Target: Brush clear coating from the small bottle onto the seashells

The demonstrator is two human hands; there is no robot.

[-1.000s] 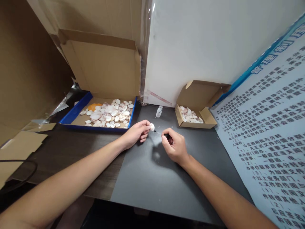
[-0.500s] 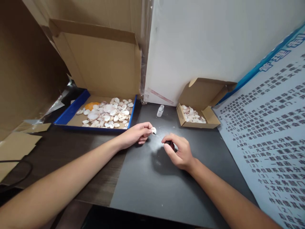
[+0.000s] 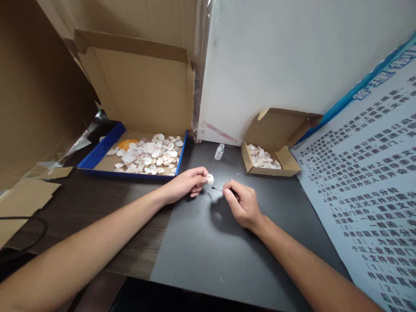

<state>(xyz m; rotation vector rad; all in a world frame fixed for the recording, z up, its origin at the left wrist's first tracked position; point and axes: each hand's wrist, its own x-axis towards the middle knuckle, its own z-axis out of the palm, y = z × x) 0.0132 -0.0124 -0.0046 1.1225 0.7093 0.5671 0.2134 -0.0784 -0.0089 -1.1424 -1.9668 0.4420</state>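
Note:
Between the thumb and fingers of my left hand (image 3: 190, 183) is a small white seashell (image 3: 210, 178), held above the dark mat. My right hand (image 3: 242, 203) is closed round the dark handle of a small brush (image 3: 217, 188), most of the handle hidden by my fingers. The thin brush stem points left, its dark tip just below and right of the shell, apart from it. Beyond both hands a small clear glass bottle (image 3: 219, 152) with a white label stands upright; no cap shows on it.
To the left, an open blue-edged cardboard box (image 3: 126, 173) holds many shells and an orange piece (image 3: 127, 144). A smaller open cardboard box (image 3: 273, 171) with shells stands back right. A white panel (image 3: 260, 65) rises behind, and a printed sheet (image 3: 364, 173) slants along the right.
The brush tip has come away from the shell, down and to the right, and the stem now lies flatter. My left hand still holds the shell. The view has shifted slightly.

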